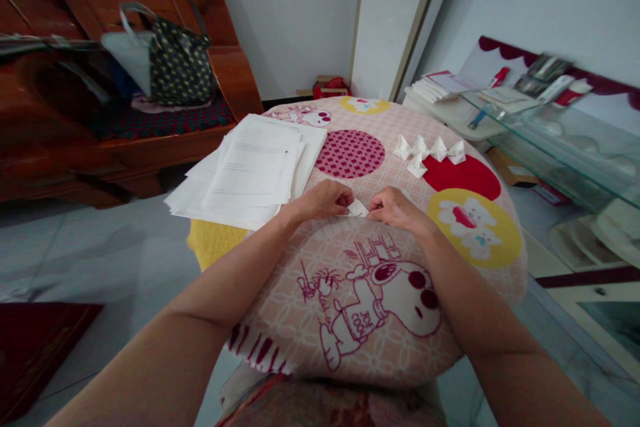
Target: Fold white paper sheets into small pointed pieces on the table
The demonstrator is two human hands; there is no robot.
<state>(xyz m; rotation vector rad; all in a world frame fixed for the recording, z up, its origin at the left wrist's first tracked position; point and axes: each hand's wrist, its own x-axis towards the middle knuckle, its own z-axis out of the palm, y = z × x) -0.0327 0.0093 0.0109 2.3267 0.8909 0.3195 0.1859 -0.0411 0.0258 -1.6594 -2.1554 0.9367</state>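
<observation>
My left hand [327,200] and my right hand [395,207] meet over the middle of a round table covered with a pink cartoon-dog cloth [380,300]. Both are closed, pinching a small folded piece of white paper [357,208] between them, low against the cloth. A loose stack of white paper sheets [250,170] lies just left of my left hand. Several small folded white paper shapes [430,150] sit in a cluster beyond my right hand, partly on a red circle of the cloth.
A dark wooden bench [125,120] with a dotted handbag [177,63] stands at the left. A glass-topped table [550,120] with papers and small items is at the right. The floor is grey tile, with a red mat [35,347] at lower left.
</observation>
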